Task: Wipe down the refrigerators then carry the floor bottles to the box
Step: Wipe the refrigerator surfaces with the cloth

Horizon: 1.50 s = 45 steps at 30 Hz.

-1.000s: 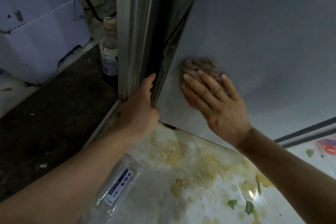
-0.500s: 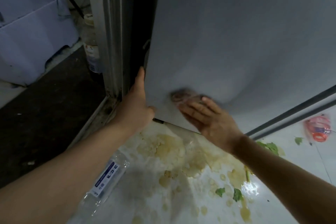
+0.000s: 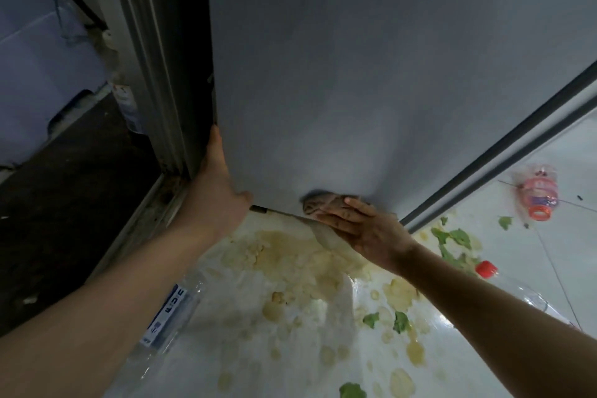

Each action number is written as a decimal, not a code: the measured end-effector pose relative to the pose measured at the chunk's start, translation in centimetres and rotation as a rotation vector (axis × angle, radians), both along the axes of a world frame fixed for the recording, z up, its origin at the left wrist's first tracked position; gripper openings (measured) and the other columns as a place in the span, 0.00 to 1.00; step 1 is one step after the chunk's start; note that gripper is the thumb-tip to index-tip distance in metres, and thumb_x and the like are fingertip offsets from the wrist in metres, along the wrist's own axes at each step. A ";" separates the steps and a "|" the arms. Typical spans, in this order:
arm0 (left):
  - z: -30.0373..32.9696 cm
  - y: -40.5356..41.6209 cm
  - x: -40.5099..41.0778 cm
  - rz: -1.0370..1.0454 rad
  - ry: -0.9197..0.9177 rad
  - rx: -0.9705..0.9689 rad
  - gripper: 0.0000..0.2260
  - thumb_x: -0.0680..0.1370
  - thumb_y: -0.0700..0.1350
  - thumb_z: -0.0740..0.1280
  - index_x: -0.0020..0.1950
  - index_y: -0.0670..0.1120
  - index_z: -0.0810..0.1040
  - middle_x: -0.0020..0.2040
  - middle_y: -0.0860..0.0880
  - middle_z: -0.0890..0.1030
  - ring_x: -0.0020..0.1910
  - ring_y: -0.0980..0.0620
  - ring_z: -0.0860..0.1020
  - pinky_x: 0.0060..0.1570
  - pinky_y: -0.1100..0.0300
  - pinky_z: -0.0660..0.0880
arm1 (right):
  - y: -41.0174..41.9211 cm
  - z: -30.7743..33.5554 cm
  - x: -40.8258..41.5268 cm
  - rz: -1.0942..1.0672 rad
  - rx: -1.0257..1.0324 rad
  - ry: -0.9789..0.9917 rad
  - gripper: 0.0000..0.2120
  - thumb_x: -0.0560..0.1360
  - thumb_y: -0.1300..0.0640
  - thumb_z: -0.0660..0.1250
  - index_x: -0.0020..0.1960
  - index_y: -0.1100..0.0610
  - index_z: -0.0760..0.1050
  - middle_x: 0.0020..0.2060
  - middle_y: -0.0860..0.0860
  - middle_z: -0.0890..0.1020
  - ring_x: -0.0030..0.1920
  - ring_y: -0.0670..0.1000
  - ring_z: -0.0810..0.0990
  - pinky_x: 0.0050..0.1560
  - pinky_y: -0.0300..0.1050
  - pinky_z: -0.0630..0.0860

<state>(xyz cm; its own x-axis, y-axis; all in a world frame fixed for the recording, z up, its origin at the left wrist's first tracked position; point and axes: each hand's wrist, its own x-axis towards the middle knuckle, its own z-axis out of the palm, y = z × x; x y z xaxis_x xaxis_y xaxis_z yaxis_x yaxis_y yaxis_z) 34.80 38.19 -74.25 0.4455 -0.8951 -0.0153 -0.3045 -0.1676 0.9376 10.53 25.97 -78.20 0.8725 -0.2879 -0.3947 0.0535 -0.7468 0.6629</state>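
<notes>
While our left hand [image 3: 219,194] grips the refrigerator door [image 3: 355,74] at its lower edge, fingers curled around it, our right hand [image 3: 365,229] presses a brown rag [image 3: 318,202] flat against the door's bottom corner, fingers extended. Clear bottles [image 3: 168,310] lie on the food-spattered floor [image 3: 290,349], including a pink-labelled bottle [image 3: 538,196] well to the right.

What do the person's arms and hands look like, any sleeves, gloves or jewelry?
Both forearms are bare as far as the view reaches, with no sleeve showing. The left hand and right hand wear no gloves, and no watch, bracelet or ring shows. Nails look short and unpainted.
</notes>
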 end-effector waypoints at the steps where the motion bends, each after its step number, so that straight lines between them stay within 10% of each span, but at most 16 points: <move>1: -0.1 0.2 -0.6 -0.007 -0.047 0.010 0.43 0.73 0.34 0.67 0.77 0.57 0.44 0.74 0.55 0.59 0.70 0.57 0.63 0.68 0.58 0.62 | -0.2 0.9 -0.5 0.022 -0.016 -0.082 0.35 0.71 0.69 0.52 0.77 0.55 0.53 0.71 0.52 0.34 0.69 0.54 0.26 0.66 0.54 0.26; 5: -0.1 0.7 -3.4 0.030 -0.602 0.040 0.43 0.70 0.36 0.70 0.77 0.49 0.47 0.77 0.47 0.48 0.75 0.45 0.54 0.72 0.50 0.59 | -1.9 5.5 -4.9 0.105 -0.123 -0.630 0.30 0.72 0.67 0.63 0.72 0.55 0.65 0.73 0.52 0.62 0.75 0.55 0.55 0.75 0.56 0.47; 9: 0.3 -0.8 -4.9 -0.139 -0.995 -0.109 0.43 0.65 0.33 0.71 0.76 0.49 0.57 0.77 0.45 0.54 0.72 0.42 0.60 0.65 0.40 0.61 | -2.3 6.0 -6.2 0.031 -0.144 -0.727 0.26 0.77 0.65 0.50 0.75 0.53 0.58 0.74 0.49 0.59 0.77 0.53 0.47 0.75 0.56 0.43; 12: -0.2 -1.6 -5.5 -0.194 -1.100 -0.063 0.41 0.67 0.34 0.69 0.76 0.50 0.56 0.78 0.49 0.50 0.74 0.44 0.56 0.67 0.36 0.57 | -1.9 2.6 -5.6 -0.078 -0.145 -0.557 0.39 0.68 0.63 0.63 0.77 0.51 0.53 0.77 0.47 0.51 0.74 0.56 0.51 0.73 0.61 0.43; 15: -0.8 -1.8 -5.4 -0.188 -1.155 -0.004 0.42 0.67 0.34 0.69 0.77 0.50 0.55 0.78 0.50 0.44 0.76 0.46 0.50 0.67 0.34 0.56 | -1.5 -0.7 -5.6 -0.112 -0.099 -0.046 0.41 0.74 0.59 0.64 0.77 0.48 0.42 0.70 0.52 0.24 0.72 0.59 0.26 0.65 0.61 0.26; 18: -1.0 -1.8 -5.1 -0.194 -1.206 0.010 0.43 0.65 0.34 0.70 0.77 0.48 0.56 0.78 0.50 0.44 0.76 0.46 0.52 0.65 0.33 0.57 | -1.4 -1.9 -6.2 -0.116 -0.126 0.136 0.41 0.71 0.60 0.68 0.77 0.48 0.50 0.70 0.52 0.29 0.68 0.57 0.24 0.63 0.61 0.25; 23: -1.0 -1.8 -4.5 -0.189 -1.258 0.033 0.45 0.63 0.34 0.71 0.77 0.48 0.56 0.78 0.51 0.45 0.76 0.47 0.54 0.65 0.34 0.58 | -2.6 3.7 -8.8 0.146 -0.173 -0.509 0.26 0.68 0.64 0.73 0.64 0.50 0.76 0.71 0.50 0.68 0.73 0.54 0.62 0.76 0.56 0.51; 29: -1.3 -2.0 -5.5 -0.144 -1.221 0.017 0.45 0.62 0.36 0.72 0.76 0.48 0.57 0.78 0.50 0.45 0.76 0.46 0.53 0.65 0.33 0.57 | -4.4 8.7 -10.1 0.189 -0.267 -1.053 0.16 0.76 0.56 0.69 0.63 0.54 0.73 0.59 0.56 0.70 0.60 0.59 0.68 0.59 0.51 0.61; 45: -3.1 -2.4 -5.3 -0.116 -1.224 -0.087 0.46 0.63 0.35 0.70 0.77 0.49 0.52 0.78 0.48 0.43 0.77 0.47 0.46 0.65 0.34 0.58 | -1.2 -3.9 -8.9 -0.165 0.005 -0.088 0.29 0.70 0.60 0.70 0.69 0.52 0.70 0.72 0.55 0.66 0.72 0.58 0.63 0.72 0.55 0.60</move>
<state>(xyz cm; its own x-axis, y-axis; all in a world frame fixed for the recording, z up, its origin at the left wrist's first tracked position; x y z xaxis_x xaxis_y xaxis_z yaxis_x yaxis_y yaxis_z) 29.50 35.82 -77.37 0.0425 -0.9075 0.4179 -0.9990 -0.0327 0.0305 1.60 24.73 -82.06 0.8449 -0.4282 -0.3206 -0.1278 -0.7437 0.6562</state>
